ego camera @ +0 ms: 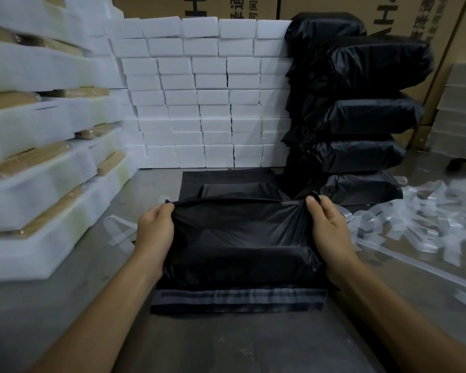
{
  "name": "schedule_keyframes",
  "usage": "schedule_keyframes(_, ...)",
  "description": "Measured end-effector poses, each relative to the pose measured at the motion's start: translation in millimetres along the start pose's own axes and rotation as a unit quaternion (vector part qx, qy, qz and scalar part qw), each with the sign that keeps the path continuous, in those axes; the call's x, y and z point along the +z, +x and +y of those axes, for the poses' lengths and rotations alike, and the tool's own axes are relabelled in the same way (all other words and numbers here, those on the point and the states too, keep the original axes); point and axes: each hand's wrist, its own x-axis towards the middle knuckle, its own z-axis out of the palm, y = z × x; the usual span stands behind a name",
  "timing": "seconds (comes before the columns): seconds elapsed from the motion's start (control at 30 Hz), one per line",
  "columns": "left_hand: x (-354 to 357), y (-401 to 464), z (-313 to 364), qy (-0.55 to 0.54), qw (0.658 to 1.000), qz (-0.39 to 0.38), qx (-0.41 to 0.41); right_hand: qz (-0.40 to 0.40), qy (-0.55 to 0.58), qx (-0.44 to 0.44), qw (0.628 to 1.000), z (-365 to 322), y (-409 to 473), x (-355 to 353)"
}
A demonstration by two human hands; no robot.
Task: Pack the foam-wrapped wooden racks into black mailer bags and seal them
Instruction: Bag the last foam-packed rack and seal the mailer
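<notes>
**Hands gripping a filled black mailer bag**

Contents of the black mailer bag [240, 246] are hidden; only a blocky, box-like bulge shows through the plastic. Fingertips of both hands are tucked out of sight behind the bag's far edge, and the forearms are cut off at the bottom of the view.

The bag lies on the grey table [65, 305], between the two hands. The left hand [155, 231] clamps the bag's far left corner, thumb on top, fingers curled behind. The right hand [327, 227] pinches the far right corner the same way. Between the grips the far edge is pulled taut.

The bag is glossy, wrinkled and black. Its near end lies flat, with a grey adhesive strip [237, 296] running across it.

Beyond the bag lie flat empty mailers [226, 181]. Behind those stands a wall of white foam blocks [205, 103]. Right of the bag, packed black parcels [361, 117] are stacked, with peeled clear strips [420, 224] strewn nearby. Left of the bag, foam-wrapped wooden racks [38, 157] are piled, blurred.
</notes>
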Motion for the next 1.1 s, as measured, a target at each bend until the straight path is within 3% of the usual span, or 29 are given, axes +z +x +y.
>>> schedule_keyframes(0.1, -1, 0, 0, 0.003, 0.999, 0.010, -0.050, 0.017, 0.035, 0.075, 0.996, 4, 1, 1)
schedule_keyframes(0.2, -2, 0, -3, 0.083, 0.996, 0.015, 0.006, 0.021, 0.015, 0.124, 0.992, 2, 3, 2)
schedule_keyframes(0.3, -1, 1, -6, 0.165, 0.985, 0.017, 0.052, 0.022, -0.121, 0.072, 0.990, 1, 4, 5)
schedule_keyframes(0.43, 0, 3, -7, 0.281, 0.956, -0.011, 0.082, -0.001, -0.218, 0.024, 0.976, -1, 2, 6)
schedule_keyframes(0.6, 2, -3, -6, 0.332, 0.934, -0.050, 0.120, -0.028, -0.384, 0.030, 0.922, -2, 0, 4)
schedule_keyframes(0.83, -7, -10, 2, 0.436, 0.886, 0.018, 0.157, -0.002, -0.439, 0.014, 0.898, -2, 4, -11)
schedule_keyframes(0.97, -15, -9, 1, 0.526, 0.841, 0.029, 0.125, 0.018, -0.433, -0.014, 0.901, 0, 8, -21)
schedule_keyframes(1.03, -17, -8, 2, 0.488, 0.855, 0.061, 0.166, 0.040, -0.343, -0.051, 0.937, -2, 8, -22)
schedule_keyframes(1.1, -16, -8, 7, 0.382, 0.884, 0.093, 0.254, 0.012, -0.215, -0.059, 0.975, -9, 3, -14)
